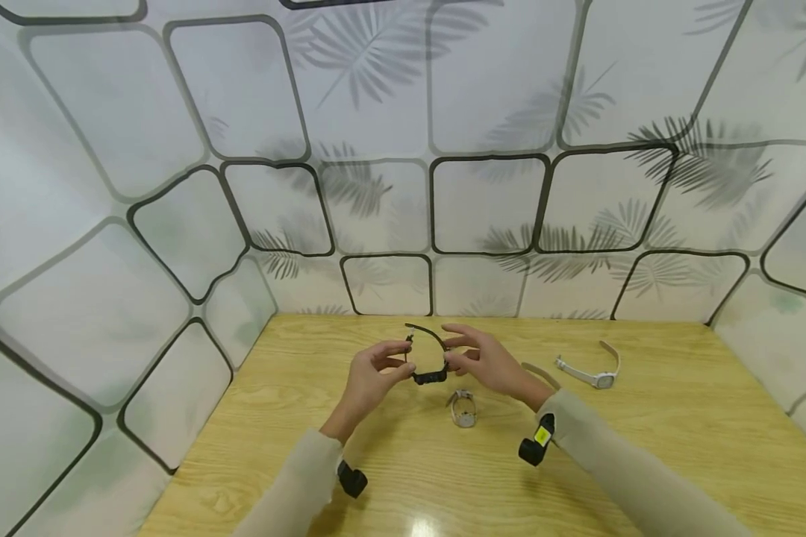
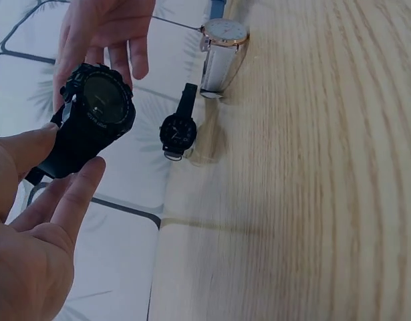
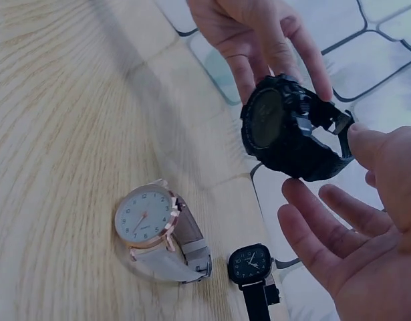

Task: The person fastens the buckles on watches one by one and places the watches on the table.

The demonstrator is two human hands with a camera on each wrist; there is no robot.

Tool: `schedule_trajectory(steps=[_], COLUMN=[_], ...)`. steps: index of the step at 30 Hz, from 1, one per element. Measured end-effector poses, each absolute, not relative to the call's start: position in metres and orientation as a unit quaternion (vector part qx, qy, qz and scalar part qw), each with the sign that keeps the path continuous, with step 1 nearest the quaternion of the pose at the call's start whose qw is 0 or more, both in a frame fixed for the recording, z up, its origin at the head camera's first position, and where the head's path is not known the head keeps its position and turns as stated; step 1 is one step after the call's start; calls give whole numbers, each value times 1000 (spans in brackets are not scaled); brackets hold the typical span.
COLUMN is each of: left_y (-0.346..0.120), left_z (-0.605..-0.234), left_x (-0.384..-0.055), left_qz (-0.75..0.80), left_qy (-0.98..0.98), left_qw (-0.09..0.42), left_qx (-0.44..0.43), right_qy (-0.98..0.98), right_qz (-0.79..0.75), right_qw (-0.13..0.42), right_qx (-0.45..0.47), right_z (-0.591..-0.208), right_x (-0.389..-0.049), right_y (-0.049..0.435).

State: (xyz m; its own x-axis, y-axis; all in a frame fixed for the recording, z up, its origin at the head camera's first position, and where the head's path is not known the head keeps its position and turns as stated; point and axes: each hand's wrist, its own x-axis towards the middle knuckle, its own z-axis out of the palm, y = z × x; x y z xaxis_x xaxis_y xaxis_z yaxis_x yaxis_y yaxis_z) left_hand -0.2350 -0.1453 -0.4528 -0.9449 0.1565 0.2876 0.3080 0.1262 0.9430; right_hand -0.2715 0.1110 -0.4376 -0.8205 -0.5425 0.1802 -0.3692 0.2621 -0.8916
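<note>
A black digital wristwatch (image 1: 431,377) is held up between both hands above the table, its strap bowed into an open curve. My left hand (image 1: 375,380) pinches one side of the strap; the left wrist view shows its thumb and fingers on either side of the black watch (image 2: 101,100). My right hand (image 1: 486,362) grips the other side, with thumb and fingers on the strap of the black watch (image 3: 279,130) in the right wrist view. Below the hands stands a rose-gold watch with a pale strap (image 3: 148,214), resting on its looped band.
A small black watch with a squarish face (image 3: 250,263) lies beyond the rose-gold one. On the wooden table (image 1: 389,477), another watch (image 1: 603,380) lies to the right, and a tan strap (image 1: 540,373) is partly hidden by my right forearm. A patterned cloth wall (image 1: 389,283) borders the table's back.
</note>
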Motion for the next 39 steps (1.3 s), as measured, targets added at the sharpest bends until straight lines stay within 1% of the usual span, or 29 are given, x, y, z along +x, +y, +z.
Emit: schedule_trajectory(steps=[5,11,18,26,31,39], left_y=[-141,-137,-135,-134,-133,-130], left_z=[-452,-452,-453,-454,-455,-453], left_x=[-231,-228,-227,-224,-222,-221], left_qz=[-616,-611,-592,-582,-582,-576], left_qy=[-763,-766,-778,-778,-779,-795], left_qw=[79,77,79,96,109,94], left_qx=[-180,-186,-197,-214,-204,-162], right_qy=[793,795,801,785,773,779], right_qz=[-544,-539,-526,-557,-575,-561], right_qw=[83,95,97,111,115,99], right_qx=[-262,-260,-269,-249,-244,-260], right_z=[-436,-432,-433,-435,-435,-435], right_x=[-276,-276,-276,-274,-270,-264], right_y=[112,113,115,116,117,122])
